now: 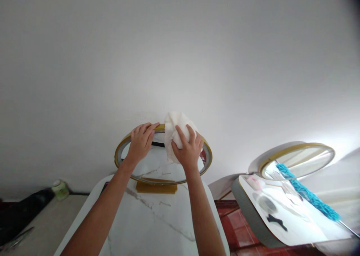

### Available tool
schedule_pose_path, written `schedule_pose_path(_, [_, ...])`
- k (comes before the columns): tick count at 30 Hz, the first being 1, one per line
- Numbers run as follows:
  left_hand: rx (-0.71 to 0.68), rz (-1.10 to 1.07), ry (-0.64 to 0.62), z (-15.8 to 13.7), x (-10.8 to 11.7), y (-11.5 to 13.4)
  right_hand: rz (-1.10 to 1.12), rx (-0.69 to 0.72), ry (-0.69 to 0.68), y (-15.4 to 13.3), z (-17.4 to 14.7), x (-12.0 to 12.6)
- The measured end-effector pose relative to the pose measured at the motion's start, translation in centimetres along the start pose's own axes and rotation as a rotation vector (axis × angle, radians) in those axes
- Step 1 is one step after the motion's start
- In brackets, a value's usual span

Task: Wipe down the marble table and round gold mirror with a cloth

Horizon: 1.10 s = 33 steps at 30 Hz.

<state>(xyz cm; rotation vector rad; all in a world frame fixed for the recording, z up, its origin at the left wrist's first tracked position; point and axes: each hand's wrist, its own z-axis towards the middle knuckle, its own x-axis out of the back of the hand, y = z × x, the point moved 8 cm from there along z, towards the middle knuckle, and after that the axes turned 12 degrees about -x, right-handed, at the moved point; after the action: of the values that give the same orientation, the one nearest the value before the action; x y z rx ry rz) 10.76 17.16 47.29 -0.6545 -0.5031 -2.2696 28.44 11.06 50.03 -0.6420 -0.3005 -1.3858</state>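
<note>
Marble tabletop (146, 218) is stretching toward a white wall (180, 53); at its far edge, the left hand (141, 141) is gripping the mirror's gold rim (123, 145) while the right hand (188, 149) is pressing a white cloth (174, 126) there.

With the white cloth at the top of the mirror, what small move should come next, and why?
Probably slide the right hand and its crumpled white cloth down across the round gold-framed mirror: the cloth sits at the top rim, the glass below is uncovered, and the left hand steadies the frame.
</note>
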Motion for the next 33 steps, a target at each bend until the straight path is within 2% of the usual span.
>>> schedule_pose_path(5, [0.007,-0.02,0.012,-0.1,0.2,0.1,0.053,-0.193,0.093,5.4,-1.2,0.8])
schedule_pose_path(9, [0.013,-0.021,0.022,-0.1,0.3,0.0,0.066,-0.269,0.128,6.9,-1.7,1.2])
schedule_pose_path(13, [0.015,-0.013,0.028,-0.1,0.5,0.1,0.002,-0.23,0.089,4.5,-1.1,1.0])
schedule_pose_path(19, [-0.005,0.008,0.034,-0.1,0.3,0.0,-0.088,-0.024,0.018,-2.5,-0.3,-0.4])
schedule_pose_path(22, [-0.011,0.025,0.037,-0.2,0.0,-0.2,-0.082,0.041,-0.003,-4.3,-0.3,-0.9])
schedule_pose_path(25, [-0.015,0.026,0.037,-0.3,-0.1,-0.4,-0.084,0.063,-0.006,-4.5,-0.4,-0.9])
schedule_pose_path(28, [-0.02,0.003,0.037,-0.3,0.1,-0.3,-0.094,0.049,0.012,-3.5,-0.4,-0.7])
schedule_pose_path(33, [-0.009,-0.019,0.032,-0.3,0.4,-0.1,-0.075,-0.096,0.069,0.5,-0.9,0.0])
